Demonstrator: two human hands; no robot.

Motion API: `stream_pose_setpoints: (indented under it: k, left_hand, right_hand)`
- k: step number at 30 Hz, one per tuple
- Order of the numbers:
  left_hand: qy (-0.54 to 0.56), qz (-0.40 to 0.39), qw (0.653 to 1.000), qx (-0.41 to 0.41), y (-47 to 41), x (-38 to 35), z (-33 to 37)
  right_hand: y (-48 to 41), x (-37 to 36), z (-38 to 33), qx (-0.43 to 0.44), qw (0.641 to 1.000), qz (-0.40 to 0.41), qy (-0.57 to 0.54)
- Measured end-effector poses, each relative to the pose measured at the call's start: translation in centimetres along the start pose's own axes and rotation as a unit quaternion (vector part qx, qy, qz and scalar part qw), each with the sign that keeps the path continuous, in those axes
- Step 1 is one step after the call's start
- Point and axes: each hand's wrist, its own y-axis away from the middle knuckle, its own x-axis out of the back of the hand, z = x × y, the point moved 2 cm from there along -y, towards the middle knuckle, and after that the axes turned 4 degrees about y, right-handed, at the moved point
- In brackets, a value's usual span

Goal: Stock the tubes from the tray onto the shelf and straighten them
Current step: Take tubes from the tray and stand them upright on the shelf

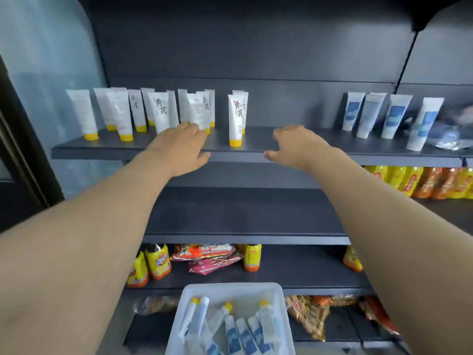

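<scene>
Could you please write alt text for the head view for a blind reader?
A person's left hand and right hand reach over a dark shelf of standing yellow-capped tubes and blue-labelled tubes; more tubes lie in a white tray below.

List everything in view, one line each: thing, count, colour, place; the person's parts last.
Top shelf: one, dark grey, upper middle.
Yellow-capped tubes: about thirteen, white, standing cap-down, top shelf left.
Blue-labelled tubes: four, white, top shelf right.
Tray: one, white, bottom centre.
Tray tubes: several, white and blue, lying in the tray.
Bottles: several, yellow-orange, lower shelf.
Snack packets: few, red, lower shelf.
Left hand: one, bare, reaching at the yellow-capped tubes.
Right hand: one, bare, holding nothing, above the shelf edge.
</scene>
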Motion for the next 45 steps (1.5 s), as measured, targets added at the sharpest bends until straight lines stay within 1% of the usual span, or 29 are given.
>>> stream_pose_setpoints:
  k: [7, 12, 15, 18, 24, 27, 33, 35, 37, 40, 45]
  left_hand:
    - [0.044, -0.089, 0.995, -0.01, 3.4, -11.6, -0.8]
    - [0.049, -0.196, 0.979, 0.003, 6.9, -20.0, 0.4]
    - [0.072, -0.258, 0.963, 0.032, 8.9, -24.7, 1.5]
    - [0.081, -0.317, 0.944, 0.041, 10.7, -29.4, 3.0]
    - [0.105, -0.402, 0.907, 0.061, 15.5, -38.3, 6.0]
    - [0.104, -0.439, 0.891, 0.058, 18.5, -41.9, 7.3]
    - [0.153, -0.491, 0.853, 0.091, 23.5, -48.9, 9.0]
    - [0.165, -0.496, 0.846, 0.108, 24.6, -51.1, 9.3]
    - [0.173, -0.493, 0.838, 0.155, 25.4, -53.0, 9.3]
    - [0.206, -0.477, 0.815, 0.256, 26.4, -55.8, 8.8]
    - [0.252, -0.459, 0.789, 0.322, 27.5, -59.5, 9.3]
  right_hand:
    - [0.3, -12.1, -2.9, 0.001, 0.993, -0.116, -0.013]
    - [1.2, -21.8, -3.3, 0.01, 0.979, -0.204, -0.021]
    - [2.2, -27.4, -3.4, 0.016, 0.97, -0.241, -0.032]
    - [3.7, -32.8, -3.2, 0.025, 0.954, -0.296, -0.044]
    - [7.0, -42.6, -3.1, 0.048, 0.923, -0.381, -0.039]
    - [9.0, -46.4, -3.3, 0.039, 0.903, -0.426, -0.045]
    - [12.1, -53.1, -4.0, 0.001, 0.878, -0.477, -0.05]
    - [13.1, -55.1, -4.3, -0.01, 0.87, -0.489, -0.053]
    - [13.8, -57.0, -4.6, -0.017, 0.865, -0.499, -0.055]
    - [14.5, -59.1, -5.1, -0.021, 0.865, -0.498, -0.053]
    - [14.8, -61.2, -5.6, -0.043, 0.877, -0.474, -0.066]
